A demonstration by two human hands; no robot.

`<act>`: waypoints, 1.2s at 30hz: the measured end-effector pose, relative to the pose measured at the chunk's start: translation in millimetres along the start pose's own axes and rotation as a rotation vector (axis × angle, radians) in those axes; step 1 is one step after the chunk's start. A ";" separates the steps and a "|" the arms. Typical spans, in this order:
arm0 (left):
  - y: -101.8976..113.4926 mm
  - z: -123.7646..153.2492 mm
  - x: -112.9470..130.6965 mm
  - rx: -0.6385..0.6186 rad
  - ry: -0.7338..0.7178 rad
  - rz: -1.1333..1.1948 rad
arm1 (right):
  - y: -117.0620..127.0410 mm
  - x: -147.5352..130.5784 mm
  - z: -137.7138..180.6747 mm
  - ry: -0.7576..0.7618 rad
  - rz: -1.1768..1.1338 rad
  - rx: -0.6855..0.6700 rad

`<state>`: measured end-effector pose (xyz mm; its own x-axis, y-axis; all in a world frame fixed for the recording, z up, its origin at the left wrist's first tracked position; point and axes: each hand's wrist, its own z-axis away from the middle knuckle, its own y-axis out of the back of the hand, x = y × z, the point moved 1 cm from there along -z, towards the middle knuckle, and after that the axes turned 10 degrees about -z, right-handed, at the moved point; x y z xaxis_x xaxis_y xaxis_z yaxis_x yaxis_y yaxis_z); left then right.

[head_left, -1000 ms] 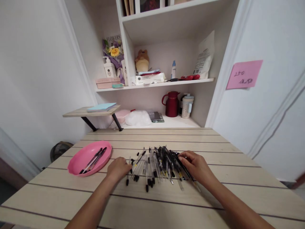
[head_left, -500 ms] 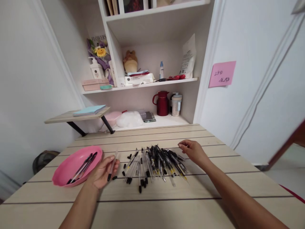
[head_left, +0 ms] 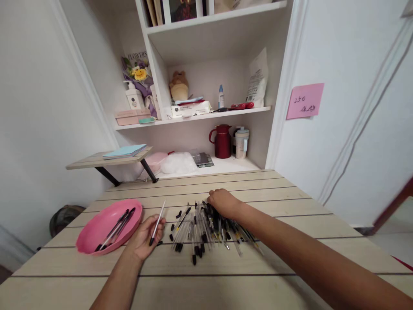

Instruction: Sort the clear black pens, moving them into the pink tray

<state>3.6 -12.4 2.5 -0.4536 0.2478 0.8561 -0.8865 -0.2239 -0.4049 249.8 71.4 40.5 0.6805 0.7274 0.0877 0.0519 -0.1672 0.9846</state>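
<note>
My left hand is closed around a slim pen, pale along its barrel and black at the lower end, which tilts up to the right. A heap of pen parts lies just right of it, with clear barrels, dark pieces and yellow-tipped refills mixed together. My right hand is over the far side of the heap, fingers curled down among the dark pieces; whatever is between the fingertips is hidden. Several black pen caps are scattered along the heap's near and left edges.
Left of my left hand stands a pink oval basin holding several pens. Behind the striped tabletop rises a shelf unit with a red jug and a pale cup. A small raised stand carries blue paper.
My right hand has moved left, from the heap's right side onto its far middle. The pen in my left hand has turned a little, its upper end leaning further right.
</note>
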 end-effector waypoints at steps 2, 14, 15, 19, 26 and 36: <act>-5.2 1.3 -4.8 -0.047 -0.012 -0.125 | -3.2 3.9 0.0 0.041 0.015 -0.026; -22.5 9.5 -18.7 -0.323 -0.052 -0.457 | 8.0 2.1 20.0 -0.136 -0.286 0.212; -21.9 9.4 -18.8 -0.332 -0.054 -0.445 | 7.9 -0.3 21.7 -0.183 -0.434 0.257; -19.7 8.2 -16.6 -0.327 -0.094 -0.345 | 3.8 -8.8 23.1 -0.292 -1.122 0.347; -13.0 5.1 -8.6 -0.228 -0.215 -0.099 | 18.5 -15.5 10.5 -0.370 -1.473 0.511; -15.9 6.1 -17.2 -0.263 -0.196 -0.241 | 41.1 -45.7 9.7 -0.242 -1.742 0.546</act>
<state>26.1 -18.9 -3.8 -0.2264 0.0735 0.9713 -0.9700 0.0739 -0.2317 227.9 24.8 75.6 -0.3228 0.1994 -0.9252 0.8981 0.3731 -0.2329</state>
